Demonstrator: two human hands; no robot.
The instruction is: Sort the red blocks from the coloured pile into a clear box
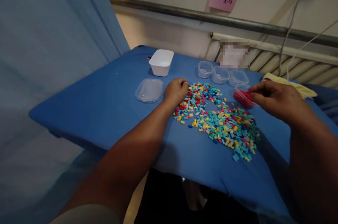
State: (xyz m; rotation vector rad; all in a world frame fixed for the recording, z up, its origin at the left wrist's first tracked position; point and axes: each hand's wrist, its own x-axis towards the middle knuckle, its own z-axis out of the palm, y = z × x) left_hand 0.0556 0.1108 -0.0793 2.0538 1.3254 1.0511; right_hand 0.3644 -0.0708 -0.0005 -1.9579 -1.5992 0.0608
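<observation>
A loose spread of small toy building bricks (pixel 227 125) in turquoise, yellow, red, blue and white covers the middle of the blue-covered table. My left hand (pixel 176 92) rests at the upper left edge of this spread, fingers curled together; whatever they pinch is hidden. On the far right side, my right hand (pixel 277 99) has thumb and forefinger closed at the rim of a clear plastic container (pixel 241 88). Red bricks (pixel 245 99) fill the bottom of that container, which looks slightly tilted.
Three more clear containers (pixel 205 69) stand in a row at the back. A white tub (pixel 161 62) and a clear lid (pixel 149 90) are left of the bricks. A yellow cloth (pixel 290 85) lies at the back right, before a radiator (pixel 264 53). Blue curtain (pixel 52 41) hangs left.
</observation>
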